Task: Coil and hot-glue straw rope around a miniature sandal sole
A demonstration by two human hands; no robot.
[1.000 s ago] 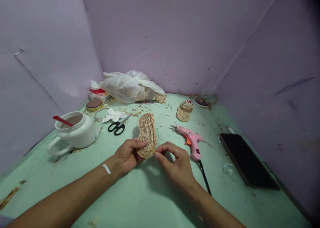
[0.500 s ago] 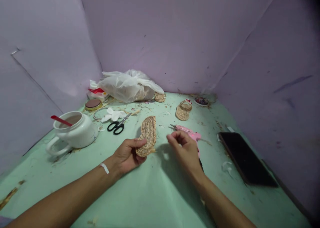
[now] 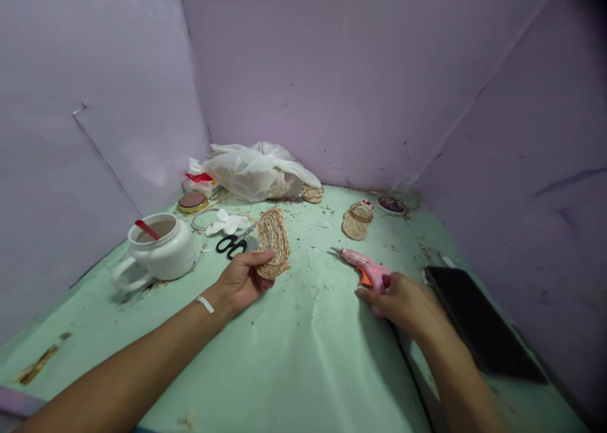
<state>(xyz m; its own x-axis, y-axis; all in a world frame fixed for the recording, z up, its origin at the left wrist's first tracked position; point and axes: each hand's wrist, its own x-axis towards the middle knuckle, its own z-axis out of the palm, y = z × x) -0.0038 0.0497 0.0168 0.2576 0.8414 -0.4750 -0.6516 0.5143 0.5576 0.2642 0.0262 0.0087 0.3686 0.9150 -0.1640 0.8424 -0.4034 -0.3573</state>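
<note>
Between the thumb and fingers of my left hand (image 3: 244, 281) is an oval coiled piece of braided straw (image 3: 274, 243), shaped like a small sole and held tilted up above the table. My right hand (image 3: 403, 300) closes around the handle of a pink glue gun (image 3: 363, 265) with an orange trigger; the gun's nozzle points to the far left. Black-handled scissors (image 3: 232, 246) lie just behind the straw piece, partly covered by it. Farther back, a small straw slipper (image 3: 357, 222) with red and white trim rests on the table.
A white mug (image 3: 165, 250) with a red stick stands at left. Along the back are a white plastic bag (image 3: 256, 170), a round tin (image 3: 192, 201) and a small dish (image 3: 391, 205). A black phone (image 3: 478, 319) lies at right on the green table (image 3: 294, 370).
My right hand has moved right and down and taken hold of the glue gun's handle. My left hand still holds the straw piece, now nearer the scissors. The view has shifted slightly.
</note>
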